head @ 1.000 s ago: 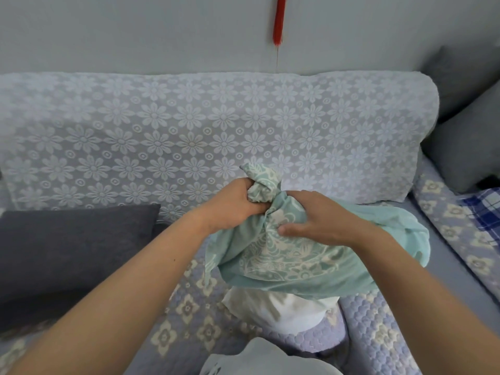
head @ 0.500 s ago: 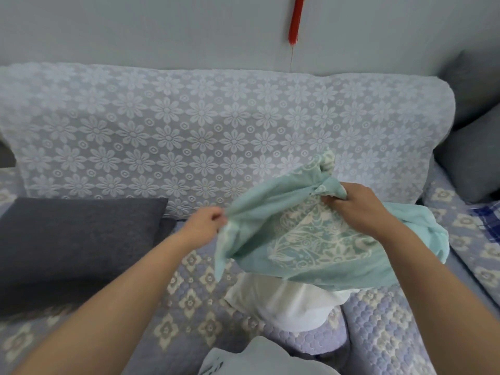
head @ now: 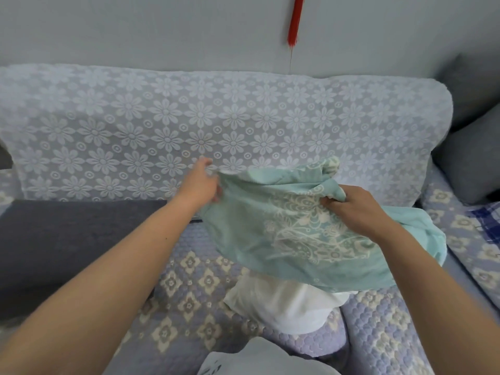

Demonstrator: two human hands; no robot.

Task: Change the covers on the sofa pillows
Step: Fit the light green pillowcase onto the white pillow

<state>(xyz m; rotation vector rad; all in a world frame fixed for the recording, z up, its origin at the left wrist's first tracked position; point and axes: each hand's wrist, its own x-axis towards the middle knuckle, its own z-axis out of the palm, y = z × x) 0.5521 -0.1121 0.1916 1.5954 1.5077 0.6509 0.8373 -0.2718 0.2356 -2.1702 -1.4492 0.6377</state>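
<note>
My right hand is clenched on a bunched fold of the teal cover, fingers curled into the cloth near its top edge. A twisted corner of the cover sticks up just beyond my knuckles.

My left hand is at the cover's left edge, touching it. Thumb points up toward the sofa back; the fingers are blurred and partly behind the cloth, so I cannot tell whether they pinch the edge or are just against it.

The cover hangs stretched between my two hands, held up off the seat, white floral print facing me. Its right end droops past my right forearm.

White pillow insert lies on the seat directly below the cover, its upper part hidden by the hanging cloth. It's bare where visible.

Seat is a quilted lilac sofa pad with a diamond flower pattern. Sofa backrest carries a white lace daisy throw.

Dark grey cushion lies flat on the seat at my left, under my left forearm. Grey cushions are stacked at the far right, with a blue checked cloth just below them.

Pale grey fabric pokes in at the bottom edge. Red tassel hangs on the wall above the backrest.
</note>
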